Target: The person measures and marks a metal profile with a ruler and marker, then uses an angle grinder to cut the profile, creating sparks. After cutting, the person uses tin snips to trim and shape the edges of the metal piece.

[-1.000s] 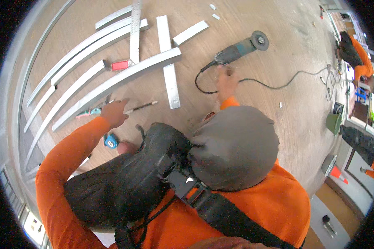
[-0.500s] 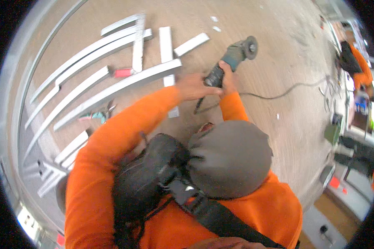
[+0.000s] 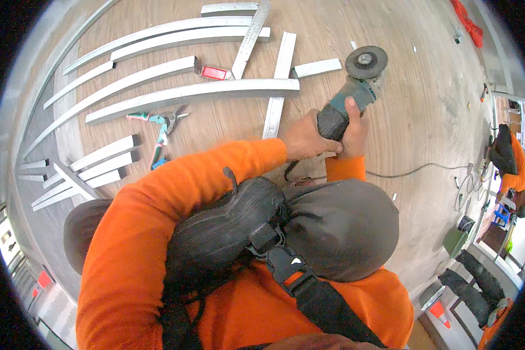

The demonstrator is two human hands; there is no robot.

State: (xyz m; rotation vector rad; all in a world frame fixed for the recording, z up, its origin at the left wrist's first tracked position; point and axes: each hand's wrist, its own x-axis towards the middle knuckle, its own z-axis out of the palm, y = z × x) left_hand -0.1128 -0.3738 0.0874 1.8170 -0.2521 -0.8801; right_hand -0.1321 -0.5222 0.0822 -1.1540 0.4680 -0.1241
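A teal and black angle grinder (image 3: pixel 339 109) with a round cutting disc (image 3: pixel 366 61) is held in front of my knees, disc end pointing away. My left hand (image 3: pixel 305 135) is closed around the left side of its dark rear body. From the right, my right hand (image 3: pixel 354 129) grips the same body, its thumb lying along the housing. The fingers beneath the tool are partly hidden. Left of the grinder, a long metal profile (image 3: pixel 198 96) lies across a narrower upright strip (image 3: pixel 274 114), with a short piece (image 3: pixel 318 68) beside them.
Several metal profiles (image 3: pixel 146 77) cover the floor at left, with a metal ruler (image 3: pixel 252 38), a red and white box (image 3: pixel 214 73) and snips (image 3: pixel 163 121). The grinder's cord (image 3: pixel 414 173) runs right. People in orange (image 3: pixel 513 160) are at the right edge.
My view has shifted, so the floor pieces sit farther right. The grinder has turned, and its disc now shows its flat face more fully. Both hands stay on it.
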